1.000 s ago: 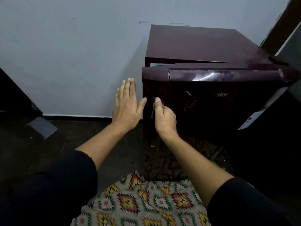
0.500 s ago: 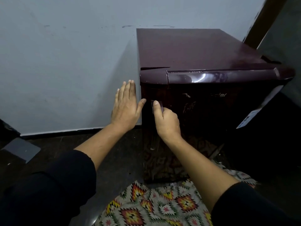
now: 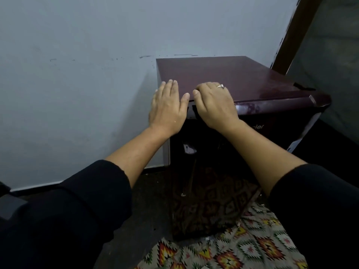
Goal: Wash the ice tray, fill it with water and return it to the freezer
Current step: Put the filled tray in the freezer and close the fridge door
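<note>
We face a small maroon refrigerator (image 3: 223, 74) with a glossy flat top, set against the pale wall (image 3: 77, 74). Our left hand (image 3: 168, 107) lies flat with straight fingers on its front left top corner. Just beside it, our ringed right hand (image 3: 214, 104) curls its fingers over the top rim of the refrigerator's dark door (image 3: 281, 105). A patterned cloth (image 3: 242, 249) lies at its foot. We cannot tell where the ice tray is.

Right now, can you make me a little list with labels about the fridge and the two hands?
fridge: dark red, small, by the wall
fridge door: looks shut
left hand: flat on the fridge's top left corner
right hand: fingers curled, over the door's top edge, wears a ring
ice tray: not in view
floor: patterned cloth
</note>
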Motion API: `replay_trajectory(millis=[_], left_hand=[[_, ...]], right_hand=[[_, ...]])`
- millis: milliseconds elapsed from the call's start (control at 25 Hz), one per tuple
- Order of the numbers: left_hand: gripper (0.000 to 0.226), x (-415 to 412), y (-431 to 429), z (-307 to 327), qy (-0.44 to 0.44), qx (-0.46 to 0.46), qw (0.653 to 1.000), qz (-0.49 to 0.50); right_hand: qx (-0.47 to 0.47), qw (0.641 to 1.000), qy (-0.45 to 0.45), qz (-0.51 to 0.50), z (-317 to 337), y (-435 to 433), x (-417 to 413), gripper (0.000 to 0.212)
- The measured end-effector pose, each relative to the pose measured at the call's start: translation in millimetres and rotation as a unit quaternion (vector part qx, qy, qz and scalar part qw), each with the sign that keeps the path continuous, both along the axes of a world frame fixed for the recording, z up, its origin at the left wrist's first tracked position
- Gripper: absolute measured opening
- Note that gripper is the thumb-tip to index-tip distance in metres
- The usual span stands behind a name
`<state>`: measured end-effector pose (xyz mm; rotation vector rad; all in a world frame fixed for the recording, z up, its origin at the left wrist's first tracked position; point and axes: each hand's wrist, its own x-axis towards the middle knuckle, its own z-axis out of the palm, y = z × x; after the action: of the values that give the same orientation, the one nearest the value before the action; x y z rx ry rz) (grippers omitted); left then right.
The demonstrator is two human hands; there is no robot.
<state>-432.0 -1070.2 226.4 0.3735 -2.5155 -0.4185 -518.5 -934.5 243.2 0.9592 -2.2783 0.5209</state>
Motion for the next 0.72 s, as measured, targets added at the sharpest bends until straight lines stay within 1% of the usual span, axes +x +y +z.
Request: replay_trajectory(millis=[40, 80, 160, 280, 360, 480, 560, 640, 720], left_hand=[[0.062, -4.9, -1.0, -1.4, -0.007, -0.001, 1.0, 0.004], [0.057, -9.2, -1.8, -2.9, -0.006, -0.004, 1.0, 0.007], [0.051, -14.4, -2.1, -4.6, 0.0, -0.014, 1.0, 0.013], [0.058, -15.9, -1.8, -4.7, -0.009, -0.031, 0.999, 0.022], [0.062, -15.5, -3.0, -5.1, -0.018, -0.039, 0.999, 0.026], [0.067, -11.3, 0.5, -4.6, -0.006, -0.07, 0.997, 0.042], [0.067, -4.6, 7.0, -6.8, 0.017, -0.07, 0.996, 0.053], [0.064, 9.0, 18.8, -17.2, 0.028, -0.08, 0.995, 0.054], [0.067, 31.8, 36.8, -36.6, 0.029, -0.099, 0.994, 0.041]], right_hand=[[0.027, 0.999, -0.027, -0.001, -3.2, -2.8, -5.9, 0.043], [0.045, 0.998, -0.034, -0.003, -6.6, -4.6, -9.8, 0.042], [0.063, 0.998, -0.019, -0.006, -8.0, -6.4, -13.5, 0.039], [0.065, 0.996, -0.049, -0.032, -6.6, -8.3, -12.9, 0.039], [0.072, 0.996, -0.044, -0.036, -8.6, -7.8, -12.6, 0.042], [0.03, 0.998, -0.043, -0.029, -6.5, -4.7, -2.7, 0.047], [0.009, 0.999, -0.043, -0.028, -9.1, -0.7, 5.8, 0.052], [0.006, 0.999, -0.022, -0.03, -23.8, 11.6, 17.8, 0.055], [0.012, 1.0, -0.017, -0.011, -48.8, 35.1, 38.1, 0.058]])
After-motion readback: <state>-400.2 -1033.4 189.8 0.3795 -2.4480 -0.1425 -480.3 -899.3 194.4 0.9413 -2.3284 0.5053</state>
